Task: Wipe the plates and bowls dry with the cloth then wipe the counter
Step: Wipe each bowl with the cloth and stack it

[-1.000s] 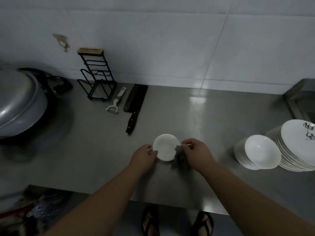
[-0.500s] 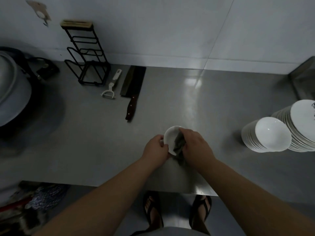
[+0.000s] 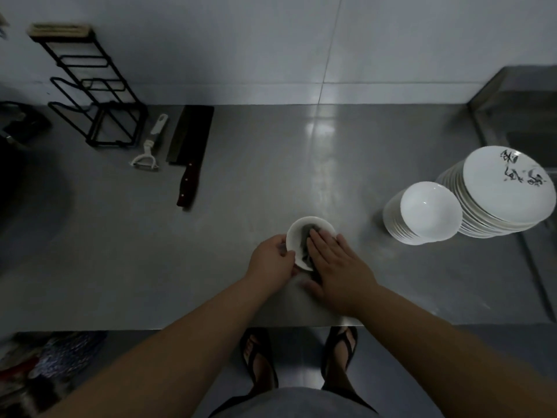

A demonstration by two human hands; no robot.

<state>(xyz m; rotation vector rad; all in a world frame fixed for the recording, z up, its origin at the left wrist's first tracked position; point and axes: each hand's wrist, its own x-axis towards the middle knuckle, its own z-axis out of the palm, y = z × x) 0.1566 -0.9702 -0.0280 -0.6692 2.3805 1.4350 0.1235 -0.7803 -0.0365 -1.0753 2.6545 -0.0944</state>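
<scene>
Near the front edge of the steel counter [image 3: 301, 164], about midway along it, a small white dish [image 3: 301, 236] is being dried.

Risks, as judged from this frame:
- Dish sits close to the counter's front edge. Pressure from the wiping hand could skid it on the smooth steel toward that edge if the steadying grip loosens.
- Only one side of the rim is held; a hard push on the far wall could tip it.
- Stack of white bowls [image 3: 428, 214] and stack of plates [image 3: 506, 188] stand toward the right end of the counter, the plates at its very edge by the sink. A wide swing of the right elbow could knock them.
- Cleaver [image 3: 190, 152] and peeler [image 3: 149, 146] lie at the back left, well apart from the work; low concern.

Positions:
- Left hand [image 3: 271, 260] grips the dish's left rim, fingers curled round it.
- Right hand [image 3: 334, 267] lies flat, fingers straight, pressing the grey cloth [image 3: 307, 233] into the dish's hollow.
- Dish is between the two hands and touches both. Whether it rests on the counter or is slightly lifted cannot be told.
</scene>
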